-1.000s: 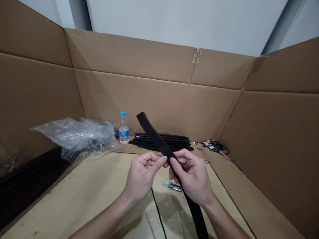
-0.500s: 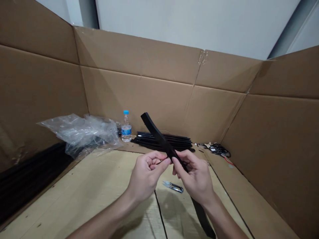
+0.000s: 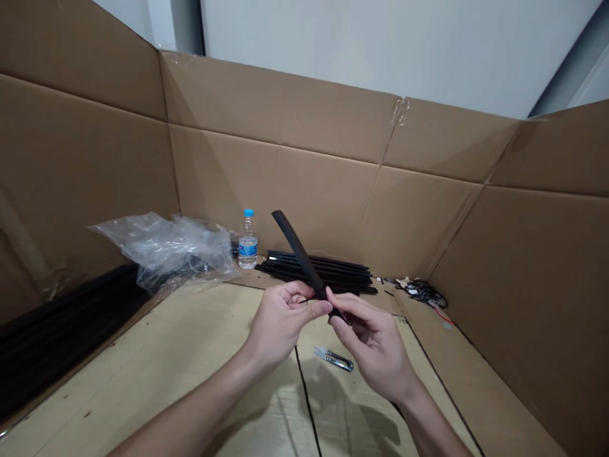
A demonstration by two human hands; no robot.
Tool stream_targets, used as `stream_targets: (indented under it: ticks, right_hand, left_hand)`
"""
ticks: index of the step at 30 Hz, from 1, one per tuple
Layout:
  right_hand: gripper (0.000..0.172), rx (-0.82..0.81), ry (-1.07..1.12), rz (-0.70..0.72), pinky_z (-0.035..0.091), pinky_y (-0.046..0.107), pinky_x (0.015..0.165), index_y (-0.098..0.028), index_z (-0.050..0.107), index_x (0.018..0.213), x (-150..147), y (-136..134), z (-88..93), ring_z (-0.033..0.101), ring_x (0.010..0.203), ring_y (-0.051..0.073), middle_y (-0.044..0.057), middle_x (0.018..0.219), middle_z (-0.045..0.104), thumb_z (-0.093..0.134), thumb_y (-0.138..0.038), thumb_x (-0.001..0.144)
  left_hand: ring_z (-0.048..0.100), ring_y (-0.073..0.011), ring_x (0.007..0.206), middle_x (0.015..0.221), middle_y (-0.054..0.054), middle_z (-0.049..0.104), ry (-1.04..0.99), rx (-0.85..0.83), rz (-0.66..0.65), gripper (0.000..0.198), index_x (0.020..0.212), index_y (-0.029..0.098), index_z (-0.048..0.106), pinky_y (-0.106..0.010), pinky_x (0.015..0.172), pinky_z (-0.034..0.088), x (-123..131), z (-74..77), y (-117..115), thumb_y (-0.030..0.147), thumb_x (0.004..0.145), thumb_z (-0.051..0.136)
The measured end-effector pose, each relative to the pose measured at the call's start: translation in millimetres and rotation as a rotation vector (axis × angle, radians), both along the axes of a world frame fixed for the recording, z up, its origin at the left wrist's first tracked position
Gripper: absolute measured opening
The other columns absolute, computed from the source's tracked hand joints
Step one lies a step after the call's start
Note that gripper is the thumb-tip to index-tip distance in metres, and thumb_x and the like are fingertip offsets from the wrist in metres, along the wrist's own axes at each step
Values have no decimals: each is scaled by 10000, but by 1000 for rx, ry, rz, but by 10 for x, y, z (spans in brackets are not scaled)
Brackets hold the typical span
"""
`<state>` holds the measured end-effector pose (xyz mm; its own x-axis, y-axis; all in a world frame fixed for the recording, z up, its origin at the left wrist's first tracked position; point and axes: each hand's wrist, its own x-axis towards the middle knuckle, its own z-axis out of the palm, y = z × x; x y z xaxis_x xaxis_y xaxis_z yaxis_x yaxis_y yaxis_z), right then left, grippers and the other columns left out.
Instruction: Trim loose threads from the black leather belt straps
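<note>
A long, narrow black strip (image 3: 299, 252) slants up and away between my hands, its far end raised over the table. My left hand (image 3: 283, 320) pinches the strip from the left, thumb laid across it, and a short bit of thin black cord or thread shows by its fingers. My right hand (image 3: 375, 339) is closed on the strip from the right, thumb and fingertips against it. The lower part of the strip is mostly hidden behind my right hand and forearm. Small metal thread snips (image 3: 333, 359) lie on the table just below my hands.
Cardboard walls (image 3: 276, 178) surround the pale table (image 3: 190, 368). At the back are a pile of black strips (image 3: 323, 270), a water bottle (image 3: 248, 244) and clear plastic bags (image 3: 176, 244). More long black material (image 3: 66, 324) lies left. Tangled black cords (image 3: 423, 292) sit back right.
The strip has been turned so its narrower side faces me, and its lower end has swung behind my right forearm. My right fingers have shifted on it. The view has moved slightly left.
</note>
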<state>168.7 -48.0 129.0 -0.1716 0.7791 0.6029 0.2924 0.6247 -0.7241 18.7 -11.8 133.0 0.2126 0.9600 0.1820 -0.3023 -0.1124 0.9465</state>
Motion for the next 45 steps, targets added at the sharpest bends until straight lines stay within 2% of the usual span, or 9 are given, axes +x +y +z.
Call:
stream_targets:
  ticks: [5,9,12,20,24,27,34,39,45]
  right_hand:
    - [338,-57,91,50,539,234,609,-294,673,1169,-11,-23,2,616,726,129,58,1024,657,591,-172,865]
    - [423,-153,176,9,520,185,511,-306,631,1221,-16,-33,4,562,640,101,42,985,671,661,-188,815]
    - [469,-214,212,-4,521,177,517,-283,620,1233,-7,-23,16,559,690,116,42,954,671,702,-199,779]
    - [334,-324,194,38,517,191,495,-242,691,1082,10,-17,46,550,674,122,30,913,665,723,-233,750]
    - [213,-298,110,31,501,209,526,-208,681,974,23,-18,87,550,699,137,31,870,659,715,-252,768]
    - [155,-295,106,54,462,195,532,-204,622,928,38,-5,79,565,705,129,16,835,649,698,-252,802]
    - [258,-443,221,270,477,222,517,-246,419,975,77,8,-19,617,533,109,-15,739,689,648,-296,865]
    - [209,-382,259,327,471,231,551,-254,481,1027,87,11,-9,582,569,93,-22,772,648,619,-320,885]
    - [217,-410,353,310,419,236,523,-247,566,1022,32,48,19,551,583,111,14,770,674,652,-352,853]
  left_hand:
    - [545,-65,508,556,26,643,-35,34,-1,183,647,118,650,-146,481,397,-49,82,-34,197,585,802]
    - [626,-87,578,609,8,695,-56,52,-41,133,656,123,663,-147,551,459,-49,110,-77,146,608,785]
    - [648,-101,591,627,-1,712,-52,35,-32,146,654,128,651,-153,553,471,-34,107,-95,141,602,787]
    - [564,-76,485,568,21,662,-16,19,12,209,617,141,593,-158,464,395,-25,98,-110,196,580,791]
    - [512,-74,457,553,15,631,49,3,43,255,619,139,576,-173,438,343,-33,84,-103,251,565,799]
    - [527,-86,472,549,13,623,39,3,30,263,608,142,570,-185,455,367,-36,80,-87,247,553,804]
    - [579,-112,480,549,11,635,2,14,-41,259,607,148,553,-200,460,407,-41,74,-76,236,573,795]
    - [521,-70,430,507,38,601,-8,45,23,226,600,137,574,-169,422,344,-85,110,-53,196,575,791]
    - [598,-121,478,524,11,643,-65,83,4,197,598,155,584,-199,454,421,-67,131,-77,216,649,764]
